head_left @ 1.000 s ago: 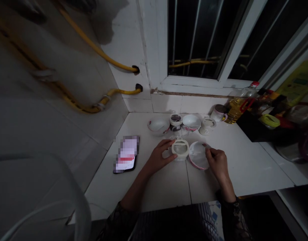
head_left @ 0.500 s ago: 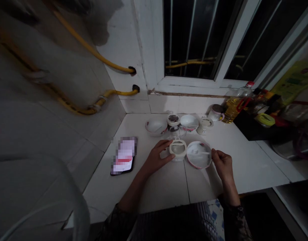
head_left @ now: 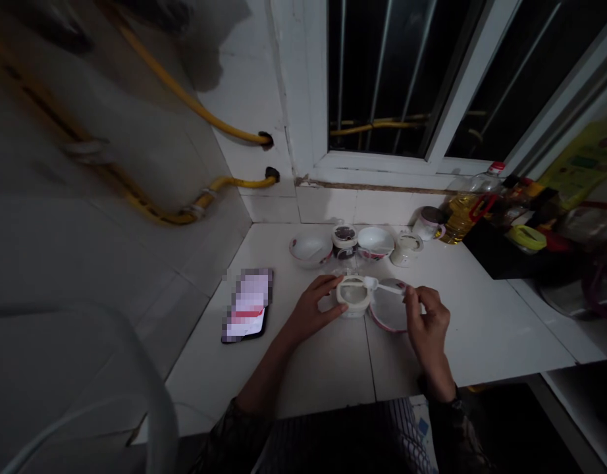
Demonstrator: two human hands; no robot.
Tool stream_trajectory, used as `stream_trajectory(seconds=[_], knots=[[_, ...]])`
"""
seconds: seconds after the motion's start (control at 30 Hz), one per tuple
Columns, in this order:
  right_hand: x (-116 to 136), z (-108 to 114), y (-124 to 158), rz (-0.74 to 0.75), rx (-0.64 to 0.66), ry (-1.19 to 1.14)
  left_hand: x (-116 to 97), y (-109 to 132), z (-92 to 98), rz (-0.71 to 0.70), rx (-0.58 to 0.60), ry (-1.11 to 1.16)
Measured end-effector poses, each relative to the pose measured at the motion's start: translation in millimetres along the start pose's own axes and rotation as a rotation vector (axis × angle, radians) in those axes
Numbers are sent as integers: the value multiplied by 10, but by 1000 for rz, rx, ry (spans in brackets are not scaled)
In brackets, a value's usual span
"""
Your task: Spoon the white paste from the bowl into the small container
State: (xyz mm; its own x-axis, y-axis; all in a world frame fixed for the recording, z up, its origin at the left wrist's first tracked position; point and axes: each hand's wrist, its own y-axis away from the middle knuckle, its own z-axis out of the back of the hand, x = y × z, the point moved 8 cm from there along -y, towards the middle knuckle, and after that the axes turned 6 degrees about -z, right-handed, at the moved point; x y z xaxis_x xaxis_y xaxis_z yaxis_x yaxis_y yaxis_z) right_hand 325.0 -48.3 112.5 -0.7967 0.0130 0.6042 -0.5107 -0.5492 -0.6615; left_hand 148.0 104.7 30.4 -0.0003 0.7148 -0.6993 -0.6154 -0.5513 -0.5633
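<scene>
My left hand grips the side of a small round white tub on the white tiled counter. My right hand pinches the handle of a white plastic spoon, whose bowl hangs over the tub's rim. Below that hand, a pink-rimmed white bowl sits right next to the tub, partly hidden by my fingers. I cannot tell what the tub holds.
Behind my hands stand two white bowls, a dark-filled jar and a small white cup. A pixelated phone lies to the left. Oil bottle and black tray stand right; yellow gas hoses run along the wall.
My right hand has lifted the white spoon out of the pink-rimmed bowl and moved it left, over the tub. My left hand stays on the tub.
</scene>
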Motion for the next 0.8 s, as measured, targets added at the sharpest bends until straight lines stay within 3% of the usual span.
stream_trajectory(seconds=[0.1, 0.17, 0.27, 0.47, 0.67, 0.8], knots=[[368, -233, 132, 388, 75, 169, -15, -2, -4, -10, -4, 14], [449, -344, 204, 506, 120, 255, -32, -4, -5, -20, -3, 20], [397, -299, 186, 458, 92, 242, -41, -6, -3, -17, 4, 16], [39, 59, 35, 171, 25, 126, -19, -1, 2, 9, 3, 5], [-264, 254, -19, 100, 34, 458, -19, 5, -6, 12, 9, 1], [-339, 94, -24, 124, 86, 626, -22, 4, -2, 9, 9, 3]])
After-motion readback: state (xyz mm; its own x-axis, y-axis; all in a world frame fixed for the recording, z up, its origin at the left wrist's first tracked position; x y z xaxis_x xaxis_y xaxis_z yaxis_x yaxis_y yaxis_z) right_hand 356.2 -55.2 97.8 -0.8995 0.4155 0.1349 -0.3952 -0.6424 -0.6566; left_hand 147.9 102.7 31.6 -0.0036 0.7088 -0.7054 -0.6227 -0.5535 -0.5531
